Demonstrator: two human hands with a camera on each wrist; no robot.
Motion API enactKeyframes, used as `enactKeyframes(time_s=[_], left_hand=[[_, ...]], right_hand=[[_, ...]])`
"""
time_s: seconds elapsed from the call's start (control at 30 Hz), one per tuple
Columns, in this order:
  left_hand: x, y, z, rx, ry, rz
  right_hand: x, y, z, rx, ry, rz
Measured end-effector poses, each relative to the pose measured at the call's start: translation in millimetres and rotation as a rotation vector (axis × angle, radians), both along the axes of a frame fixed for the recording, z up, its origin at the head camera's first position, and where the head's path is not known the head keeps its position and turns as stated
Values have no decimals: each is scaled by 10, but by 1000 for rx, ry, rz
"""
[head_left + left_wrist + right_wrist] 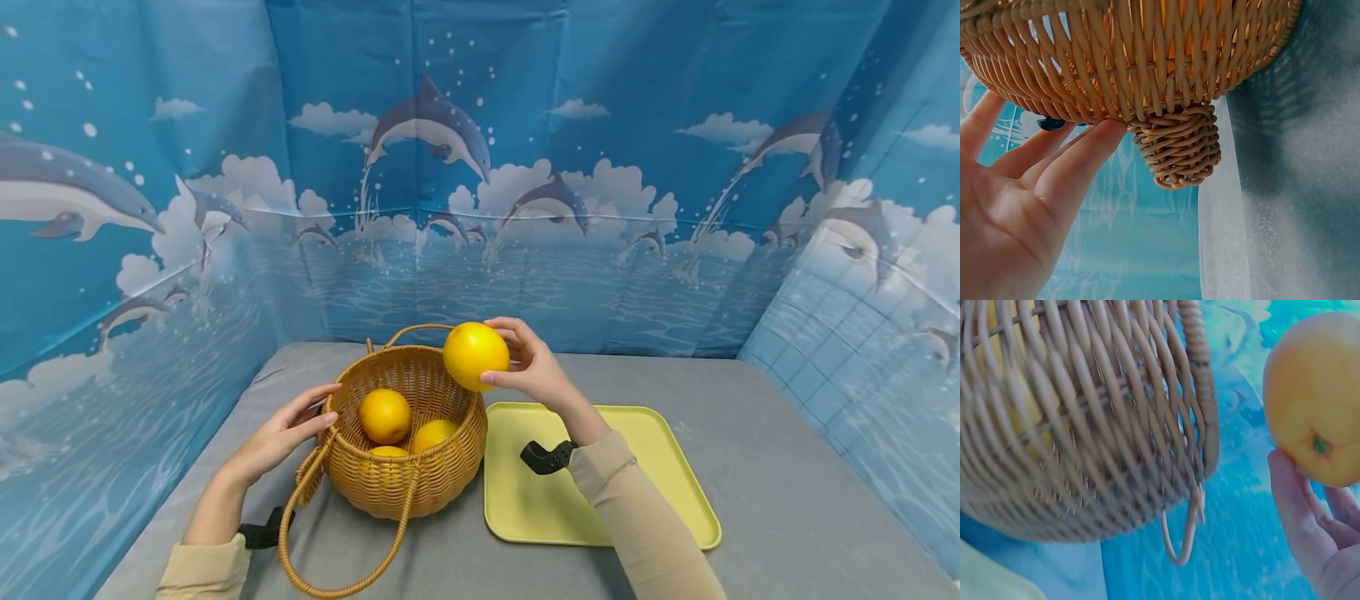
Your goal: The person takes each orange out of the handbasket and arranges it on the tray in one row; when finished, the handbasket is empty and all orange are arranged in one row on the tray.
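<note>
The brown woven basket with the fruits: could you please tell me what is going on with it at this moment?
A person's right hand holds a round yellow-orange fruit up near the rim of the round brown wicker basket; the right wrist view shows a gap between the two. The left hand touches the basket's left side at the rim. At least three similar fruits lie inside. A rectangular pale-yellow tray lies to the basket's right, partly hidden by the right arm.

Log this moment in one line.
left hand: touching wicker basket | right hand: holding orange near basket | in basket: three more oranges visible | yellow tray: right of basket
</note>
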State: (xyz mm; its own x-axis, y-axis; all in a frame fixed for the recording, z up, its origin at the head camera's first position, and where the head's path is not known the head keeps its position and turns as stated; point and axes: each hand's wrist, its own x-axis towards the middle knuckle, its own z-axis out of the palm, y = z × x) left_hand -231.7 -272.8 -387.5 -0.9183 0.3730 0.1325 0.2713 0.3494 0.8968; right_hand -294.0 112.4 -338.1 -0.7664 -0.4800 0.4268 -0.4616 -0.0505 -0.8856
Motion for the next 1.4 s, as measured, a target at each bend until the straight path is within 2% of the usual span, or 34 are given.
enactKeyframes(time_s=[0.33, 0.53, 0.77, 0.93, 1.1, 1.4], left_hand=[[-13, 11, 26, 6, 18, -21], [-25, 7, 23, 9, 20, -22], [-43, 21, 8, 17, 20, -27], [-40, 19, -8, 16, 19, -21], [-32, 11, -19, 19, 13, -17], [-23, -11, -20, 26, 20, -21]], right_hand=[[62, 334, -319, -58, -157, -223], [2, 406, -462, 44, -239, -298], [-80, 423, -687, 184, -330, -336], [-139, 403, -899, 255, -333, -403], [-200, 365, -1070, 311, -301, -461], [-179, 272, -1144, 381, -256, -538]])
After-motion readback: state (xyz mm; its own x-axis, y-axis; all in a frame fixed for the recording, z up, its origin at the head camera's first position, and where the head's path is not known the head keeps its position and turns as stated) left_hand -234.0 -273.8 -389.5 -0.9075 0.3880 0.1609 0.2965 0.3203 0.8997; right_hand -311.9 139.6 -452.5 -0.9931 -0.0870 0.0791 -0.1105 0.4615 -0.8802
